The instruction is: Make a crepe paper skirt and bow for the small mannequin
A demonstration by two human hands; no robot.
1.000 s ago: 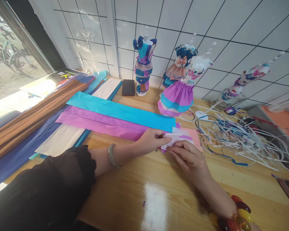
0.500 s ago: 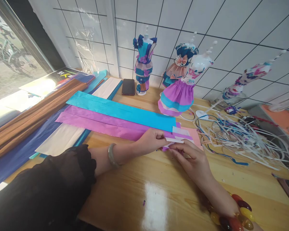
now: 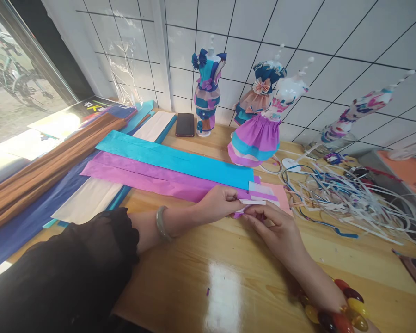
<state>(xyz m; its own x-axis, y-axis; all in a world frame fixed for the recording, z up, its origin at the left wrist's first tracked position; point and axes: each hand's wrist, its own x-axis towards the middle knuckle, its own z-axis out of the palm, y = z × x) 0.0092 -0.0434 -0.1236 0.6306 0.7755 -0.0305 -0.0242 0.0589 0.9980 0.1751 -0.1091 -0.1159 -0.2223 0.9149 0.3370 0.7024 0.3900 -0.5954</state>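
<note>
My left hand (image 3: 217, 202), fingers curled, pinches the left end of a small white-and-purple paper strip (image 3: 253, 202). From the other side, my right hand (image 3: 277, 229) holds the same strip between thumb and fingertips, low over the table. Part of it is hidden by the fingers. Just beyond lie small white and purple paper pieces (image 3: 263, 189) and a peach sheet (image 3: 279, 192). A long turquoise paper strip (image 3: 173, 159) and purple paper strips (image 3: 135, 178) stretch leftward behind my left hand.
Dressed mannequins (image 3: 254, 136) stand along the tiled wall, near a dark phone (image 3: 185, 125). At the right is a tangled heap of narrow strips (image 3: 353, 199). Brown crepe paper (image 3: 52, 171), dark blue paper (image 3: 52, 203) and cream strips (image 3: 86, 201) lie at the left.
Almost nothing differs. The fingers of both hands have shifted very slightly on the small paper strip.
</note>
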